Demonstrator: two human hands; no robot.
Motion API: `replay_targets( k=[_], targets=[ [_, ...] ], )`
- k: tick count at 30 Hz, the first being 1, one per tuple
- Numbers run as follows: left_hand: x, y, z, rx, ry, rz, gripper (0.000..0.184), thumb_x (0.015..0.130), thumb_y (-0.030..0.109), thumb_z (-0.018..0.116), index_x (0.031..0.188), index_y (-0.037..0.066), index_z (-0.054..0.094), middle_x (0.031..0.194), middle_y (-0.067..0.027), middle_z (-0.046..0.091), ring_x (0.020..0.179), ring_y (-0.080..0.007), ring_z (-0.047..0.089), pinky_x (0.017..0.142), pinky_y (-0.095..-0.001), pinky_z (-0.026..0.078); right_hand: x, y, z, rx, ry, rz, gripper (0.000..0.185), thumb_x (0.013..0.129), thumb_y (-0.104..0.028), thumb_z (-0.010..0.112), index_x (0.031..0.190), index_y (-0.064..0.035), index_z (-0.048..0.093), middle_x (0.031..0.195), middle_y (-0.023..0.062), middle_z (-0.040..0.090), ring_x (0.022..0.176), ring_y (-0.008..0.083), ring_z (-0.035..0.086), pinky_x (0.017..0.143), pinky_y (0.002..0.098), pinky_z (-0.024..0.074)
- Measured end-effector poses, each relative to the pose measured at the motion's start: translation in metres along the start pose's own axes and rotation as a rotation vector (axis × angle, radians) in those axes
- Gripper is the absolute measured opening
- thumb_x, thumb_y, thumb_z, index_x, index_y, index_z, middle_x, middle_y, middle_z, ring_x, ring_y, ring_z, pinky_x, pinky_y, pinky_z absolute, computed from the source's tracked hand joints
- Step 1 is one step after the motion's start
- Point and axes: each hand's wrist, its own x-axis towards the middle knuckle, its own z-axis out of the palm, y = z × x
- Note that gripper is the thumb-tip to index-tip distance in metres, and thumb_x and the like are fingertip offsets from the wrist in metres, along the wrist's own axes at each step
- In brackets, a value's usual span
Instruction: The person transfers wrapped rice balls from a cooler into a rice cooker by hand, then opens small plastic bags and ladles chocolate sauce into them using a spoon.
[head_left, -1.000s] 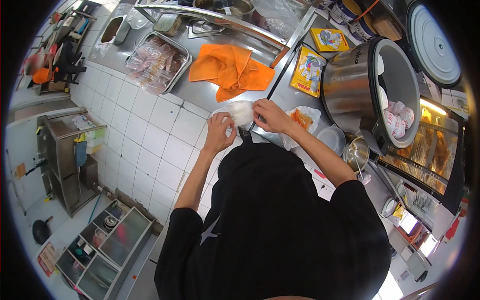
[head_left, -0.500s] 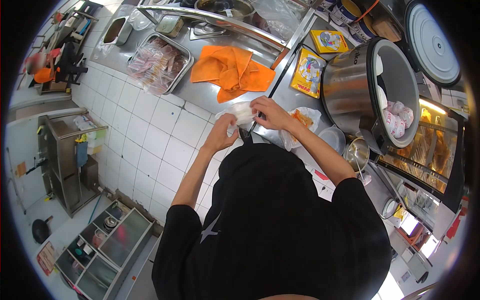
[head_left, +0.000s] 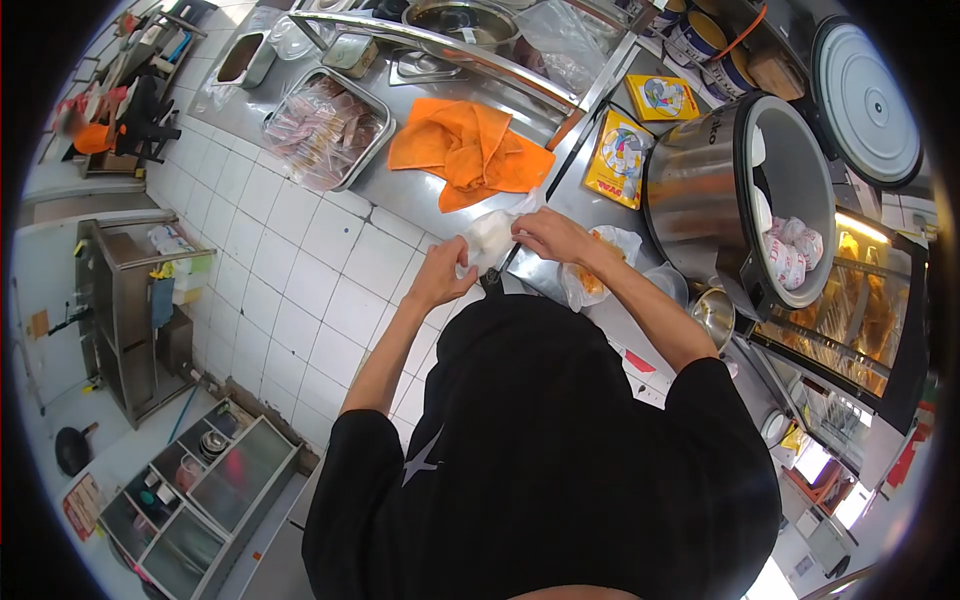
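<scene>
Between my two hands is a white plastic bag (head_left: 489, 238), bunched up and partly see-through, held over the counter's front edge. My left hand (head_left: 442, 274) pinches its left side, fingers closed. On the right, my right hand (head_left: 550, 236) grips the bag's other side with bent fingers. Whether anything lies inside the bag cannot be made out. An orange cloth (head_left: 470, 150) lies crumpled on the steel counter just beyond the bag. Close to my right forearm sits a clear plastic bag with orange food (head_left: 605, 262).
A metal tray of bagged meat (head_left: 325, 130) stands left of the cloth. Two yellow boxes (head_left: 618, 160) lie beside a large steel cooker (head_left: 700, 165), which is open with wrapped bundles (head_left: 795, 250) inside. A metal bowl (head_left: 714, 315) is near my right elbow. A person (head_left: 95, 130) is at far left.
The white bag has been turned and spread slightly, with a loose end now sticking up past my right hand. Both hands shifted slightly right; the right one moved lower.
</scene>
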Motion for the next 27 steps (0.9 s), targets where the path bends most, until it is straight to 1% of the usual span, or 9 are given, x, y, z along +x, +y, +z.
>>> replay_targets(
  k=[3,7,10,13,16,17,22,25,27],
  targets=[
    [-0.009,0.012,0.0,0.158,-0.014,-0.042,0.034,0.079,0.03,0.079,0.102,0.012,0.06,0.092,-0.0075,0.06,0.093,-0.0318,0.056,0.082,-0.0441,0.041,0.001,-0.005,-0.005,0.103,-0.008,0.081,0.011,0.091,-0.014,0.067,0.097,-0.0049,0.063,0.094,0.0124,0.065,0.089,0.0332,0.064,0.083,0.0434,0.0492],
    [-0.011,0.008,0.015,0.212,0.111,0.101,0.023,0.085,0.025,0.076,0.096,0.01,0.063,0.099,-0.0091,0.06,0.099,-0.0316,0.056,0.086,-0.0469,0.042,0.016,-0.004,0.0,0.106,0.162,-0.074,0.012,0.091,-0.012,0.067,0.097,-0.0023,0.062,0.109,0.0117,0.065,0.101,0.0315,0.062,0.088,0.0396,0.0497],
    [-0.004,0.003,0.014,0.022,0.245,0.192,0.015,0.089,0.016,0.07,0.098,0.006,0.062,0.107,-0.0102,0.061,0.103,-0.0319,0.058,0.093,-0.0464,0.043,0.022,0.016,0.007,0.192,0.087,0.104,0.013,0.093,-0.013,0.065,0.097,-0.001,0.062,0.105,0.0109,0.067,0.1,0.0287,0.064,0.088,0.0379,0.0502],
    [0.006,0.013,0.013,0.247,0.522,0.342,0.009,0.091,0.009,0.065,0.096,0.004,0.059,0.113,-0.0131,0.062,0.108,-0.0322,0.059,0.098,-0.0426,0.044,0.023,0.038,0.025,0.306,0.159,0.254,0.015,0.096,-0.015,0.062,0.1,0.0,0.062,0.099,0.0114,0.067,0.094,0.0254,0.065,0.086,0.0377,0.0503],
    [0.019,-0.004,0.034,-0.297,0.472,0.114,0.006,0.094,0.006,0.06,0.097,0.002,0.057,0.117,-0.0144,0.062,0.111,-0.0322,0.06,0.1,-0.0394,0.045,0.028,0.047,0.034,0.229,0.147,0.327,0.017,0.097,-0.016,0.062,0.103,-0.0001,0.062,0.092,0.0115,0.066,0.088,0.0227,0.064,0.084,0.0368,0.0504],
    [0.021,-0.015,0.04,-0.299,0.48,0.093,0.008,0.094,0.006,0.059,0.1,0.001,0.057,0.118,-0.0149,0.062,0.111,-0.032,0.06,0.1,-0.0391,0.045,0.027,0.047,0.036,0.248,0.153,0.344,0.018,0.097,-0.017,0.063,0.102,-0.0005,0.062,0.094,0.0113,0.066,0.089,0.0225,0.064,0.084,0.0365,0.0503],
    [0.018,-0.026,0.037,-0.419,0.436,-0.002,0.024,0.094,0.007,0.059,0.116,0.001,0.056,0.121,-0.0163,0.061,0.115,-0.0328,0.059,0.103,-0.0399,0.044,0.015,0.025,0.017,0.252,0.119,0.254,0.02,0.091,-0.017,0.069,0.101,-0.0013,0.063,0.102,0.0136,0.064,0.095,0.0281,0.064,0.086,0.0382,0.0512],
    [0.021,0.014,0.019,0.065,0.554,0.316,0.044,0.09,0.017,0.071,0.129,0.002,0.056,0.128,-0.0175,0.061,0.122,-0.0357,0.057,0.106,-0.0424,0.043,0.012,0.032,0.02,0.215,0.126,0.103,0.02,0.088,-0.015,0.072,0.099,-0.0019,0.062,0.104,0.0126,0.062,0.098,0.0287,0.063,0.087,0.038,0.0505],
    [0.031,0.035,0.01,0.244,0.423,0.344,0.063,0.083,0.027,0.078,0.134,0.001,0.054,0.133,-0.0189,0.059,0.127,-0.0365,0.054,0.108,-0.0424,0.043,0.015,0.031,0.019,0.225,0.142,0.049,0.02,0.087,-0.014,0.073,0.099,-0.0021,0.062,0.105,0.0126,0.063,0.099,0.0295,0.064,0.087,0.0381,0.0504]
  ],
)
